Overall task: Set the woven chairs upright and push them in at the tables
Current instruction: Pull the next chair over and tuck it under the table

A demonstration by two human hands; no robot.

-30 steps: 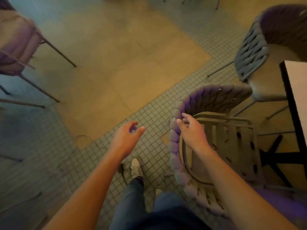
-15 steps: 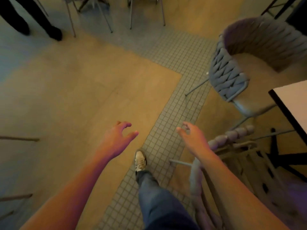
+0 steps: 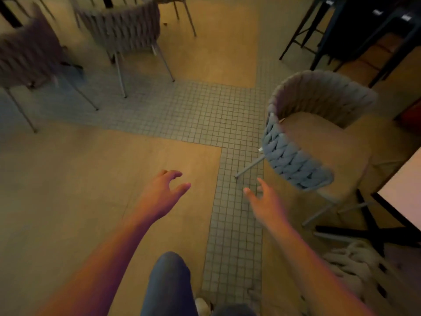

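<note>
- Both hands are out in front over the floor (image 3: 68,179), holding nothing.
- The left hand (image 3: 163,193) hangs above the tan floor panel, fingers (image 3: 175,175) loosely curled and spread, thumb apart, released.
- The right hand (image 3: 265,201) floats over the strip of small grey tiles (image 3: 234,224), fingers spread and released, touching nothing.
- To the right, an upright woven chair (image 3: 296,160) stands on its metal legs, rope back curving around a tan seat, near the right hand but apart from it.
- That chair sits just beside the pale surface (image 3: 403,190) at the right edge, above the table's dark cross-shaped base (image 3: 373,226).
- Near right, low in the view, there's the pale rope weave of a second woven chair (image 3: 355,270), partly cut off by the right forearm; its posture can't be made out.
- Far left, two more woven chairs (image 3: 123,28) stand upright, blurred, well apart from the hands.
- Far right, dark metal stools (image 3: 319,26) stand in the corner.
- At the bottom, a knee in dark trousers (image 3: 170,277) and a pale shoe (image 3: 201,305).
</note>
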